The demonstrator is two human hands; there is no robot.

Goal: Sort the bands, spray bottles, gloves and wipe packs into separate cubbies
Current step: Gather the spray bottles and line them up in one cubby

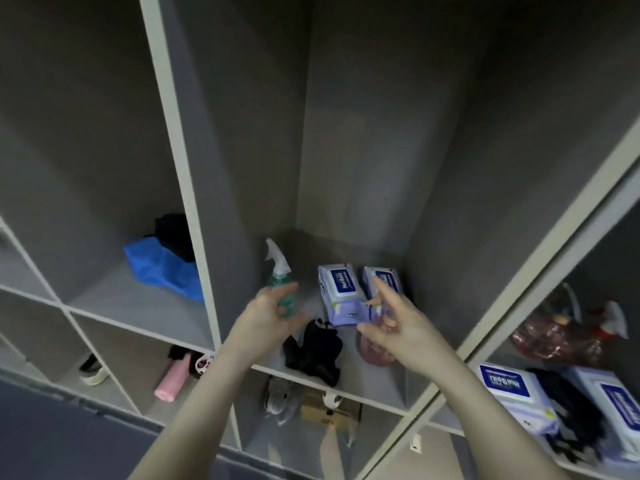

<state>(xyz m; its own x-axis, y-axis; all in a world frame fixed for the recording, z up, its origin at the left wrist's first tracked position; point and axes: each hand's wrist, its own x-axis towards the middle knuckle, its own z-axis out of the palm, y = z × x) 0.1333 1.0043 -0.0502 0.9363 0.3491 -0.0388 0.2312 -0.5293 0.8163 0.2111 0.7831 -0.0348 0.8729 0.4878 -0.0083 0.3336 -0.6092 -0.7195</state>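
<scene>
Frame center: left hand [273, 311] loosely spread beside green bottle [282, 289], right hand [388, 318] spread over 2 wipe packs [341, 294]. Packs look soft, light; grab by sides.

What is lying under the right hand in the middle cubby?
A pink spray bottle lies under the right hand, beside black gloves. The hand covers its top.

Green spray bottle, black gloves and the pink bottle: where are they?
Green spray bottle [281, 276]: head view, white neck below trigger.
Black gloves [317, 351]: head view, middle of the pile.
Pink bottle [372, 351]: head view, rounded body.
</scene>
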